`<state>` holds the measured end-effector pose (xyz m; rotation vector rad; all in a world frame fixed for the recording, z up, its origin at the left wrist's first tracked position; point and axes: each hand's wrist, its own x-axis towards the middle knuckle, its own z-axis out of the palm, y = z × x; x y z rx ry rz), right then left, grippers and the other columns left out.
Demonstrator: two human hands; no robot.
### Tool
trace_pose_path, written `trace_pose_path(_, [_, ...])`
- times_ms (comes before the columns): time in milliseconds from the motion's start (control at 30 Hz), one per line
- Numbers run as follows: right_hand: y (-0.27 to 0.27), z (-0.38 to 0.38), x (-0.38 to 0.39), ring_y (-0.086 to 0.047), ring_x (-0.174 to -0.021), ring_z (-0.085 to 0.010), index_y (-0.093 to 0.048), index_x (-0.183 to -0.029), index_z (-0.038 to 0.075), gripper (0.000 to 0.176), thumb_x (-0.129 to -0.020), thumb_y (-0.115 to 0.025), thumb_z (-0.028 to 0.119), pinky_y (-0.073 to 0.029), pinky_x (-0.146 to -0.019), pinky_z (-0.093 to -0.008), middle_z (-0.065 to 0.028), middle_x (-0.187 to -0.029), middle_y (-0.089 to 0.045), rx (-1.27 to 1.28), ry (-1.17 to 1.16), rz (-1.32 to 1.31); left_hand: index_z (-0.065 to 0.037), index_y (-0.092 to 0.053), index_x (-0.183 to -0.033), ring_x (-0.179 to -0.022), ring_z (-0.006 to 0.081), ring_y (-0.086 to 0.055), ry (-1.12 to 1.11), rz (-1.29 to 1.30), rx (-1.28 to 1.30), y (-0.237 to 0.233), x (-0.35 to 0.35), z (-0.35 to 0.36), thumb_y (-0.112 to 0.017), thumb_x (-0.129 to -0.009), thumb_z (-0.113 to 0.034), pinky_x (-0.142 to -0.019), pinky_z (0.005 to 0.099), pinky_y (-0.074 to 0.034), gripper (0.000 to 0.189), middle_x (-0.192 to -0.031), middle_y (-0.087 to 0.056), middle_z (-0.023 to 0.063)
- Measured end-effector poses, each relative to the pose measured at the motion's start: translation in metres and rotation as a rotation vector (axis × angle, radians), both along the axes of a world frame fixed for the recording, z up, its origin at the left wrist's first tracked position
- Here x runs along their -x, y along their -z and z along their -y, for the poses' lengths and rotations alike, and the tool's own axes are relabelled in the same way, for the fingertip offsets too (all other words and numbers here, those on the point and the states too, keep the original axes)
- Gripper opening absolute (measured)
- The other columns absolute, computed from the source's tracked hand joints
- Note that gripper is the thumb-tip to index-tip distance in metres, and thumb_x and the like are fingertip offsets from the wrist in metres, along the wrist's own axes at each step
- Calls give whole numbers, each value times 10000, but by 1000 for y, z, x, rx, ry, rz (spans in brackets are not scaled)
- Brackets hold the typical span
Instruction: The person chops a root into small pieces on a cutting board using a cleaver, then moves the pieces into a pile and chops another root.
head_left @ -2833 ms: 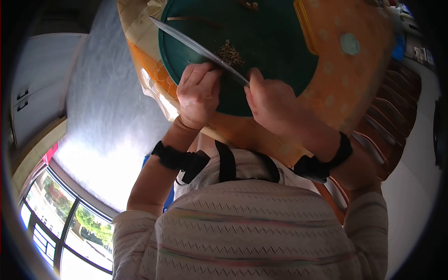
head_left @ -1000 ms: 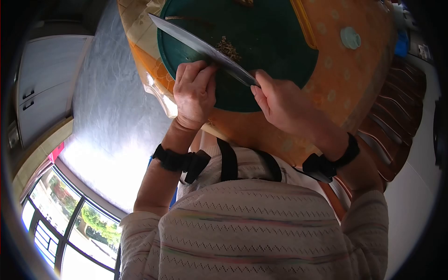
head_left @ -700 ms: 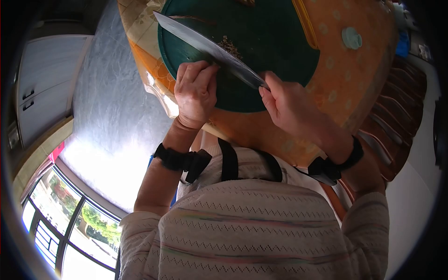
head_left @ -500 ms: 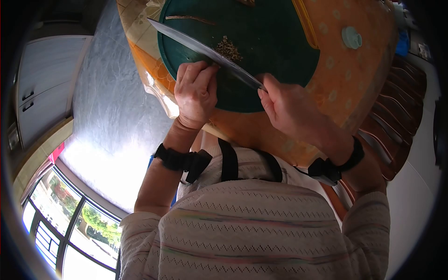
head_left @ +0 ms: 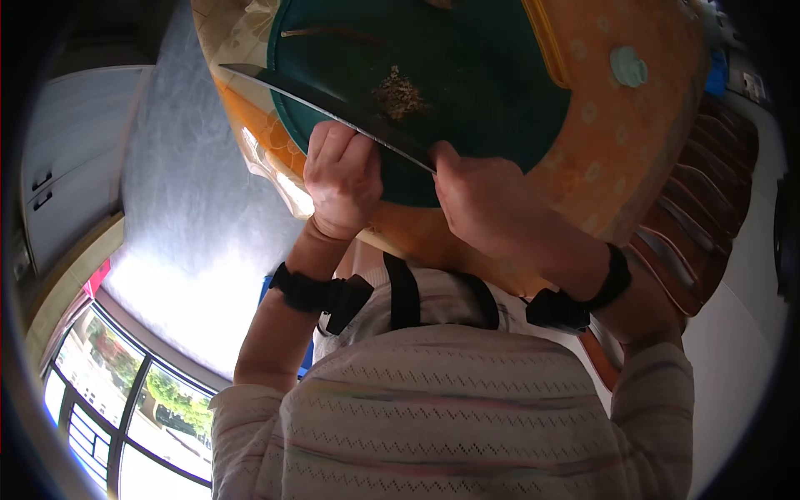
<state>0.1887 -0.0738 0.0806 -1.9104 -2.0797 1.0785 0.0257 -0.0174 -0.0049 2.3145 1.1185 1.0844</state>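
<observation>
A long kitchen knife [head_left: 333,107] lies slantwise across the near part of a round green cutting board [head_left: 492,92], its tip out past the board's left edge. My right hand [head_left: 479,196] is wrapped round its handle. Close against the blade, my left hand [head_left: 342,175] has its fingers curled down on the board; whatever they pinch is hidden beneath them. Just beyond the blade sits a small heap of chopped brown bits [head_left: 398,94]. A thin brown stick-like piece [head_left: 329,33] rests farther back on the board.
An orange patterned tablecloth [head_left: 596,158] covers the table under the board. A yellow strip-like object [head_left: 546,42] touches the board's right edge. To its right stands a pale green cap-like item [head_left: 628,67]. A slatted brown wooden chair [head_left: 692,208] is at the right.
The knife has shifted left and toward me with my right hand, and its blade face now looks darker. My left hand has moved slightly left and nearer, still curled.
</observation>
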Motion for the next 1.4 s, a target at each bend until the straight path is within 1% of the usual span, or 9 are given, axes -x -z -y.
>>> trace_pose_path(133, [2,0,0,-635,-610,-362,-468,-817,9,55,-820,-509,46,-510,-535,-438,-166,-614,-608,-25,21,65,-24,-663,-837,-801,265,-577,-3,-14,4,0,2,2,-636,-627,91,-703,334,-478,242,-864,-602,77])
trace_pose_path(233, [-1,-5,-10,-631,-624,-372,-469,-812,7,59,-819,-520,35,-504,-553,-446,-173,-615,-605,-5,60,-17,-30,-673,-849,-808,257,-582,-3,16,-4,2,1,1,-645,-627,93,-712,331,-482,255,-873,-608,70])
trace_pose_path(433, [-15,-2,-14,-621,-613,-379,-461,-824,7,69,-824,-525,33,-486,-538,-456,-176,-606,-594,98,45,-19,-37,-681,-842,-809,247,-588,-37,32,3,2,1,3,-656,-620,95,-714,323,-487,259,-872,-615,61])
trace_pose_path(733, [-15,0,-10,-634,-591,-353,-450,-837,6,64,-809,-504,28,-508,-515,-423,-160,-597,-598,30,-69,72,-28,-664,-816,-810,261,-585,-19,22,19,-1,1,2,-655,-618,92,-714,327,-481,231,-866,-611,78])
trace_pose_path(833, [-6,-1,-8,-590,-545,-356,-436,-870,11,90,-877,-507,66,-448,-468,-439,-155,-567,-546,-14,-39,-7,-24,-657,-814,-809,268,-583,-10,-18,49,-1,2,3,-651,-620,96,-715,329,-479,228,-865,-608,82])
trace_pose_path(933, [-1,-3,3,-636,-582,-344,-460,-823,2,45,-806,-495,25,-514,-518,-418,-153,-583,-595,-24,-47,44,-29,-662,-829,-803,271,-581,-3,-11,35,-5,1,1,-648,-625,98,-712,330,-480,241,-862,-606,81])
trace_pose_path(1267, [2,-5,-11,-622,-585,-370,-474,-811,5,67,-818,-529,42,-499,-532,-446,-171,-584,-587,-49,35,-16,-45,-689,-857,-809,238,-590,-35,20,14,0,1,3,-653,-631,95,-713,320,-488,269,-868,-620,55])
trace_pose_path(1333, [-2,-2,-15,-580,-537,-357,-476,-872,-8,117,-899,-525,94,-442,-470,-415,-162,-566,-539,-42,19,-27,-44,-688,-851,-805,236,-592,-42,32,18,0,0,3,-652,-629,94,-713,317,-489,264,-866,-620,55])
trace_pose_path(1400, [-9,-3,-15,-600,-566,-368,-468,-841,-4,90,-860,-524,63,-464,-497,-432,-172,-577,-562,8,9,-19,-41,-686,-845,-803,237,-594,-46,33,22,0,1,3,-653,-626,93,-713,317,-489,259,-864,-620,56])
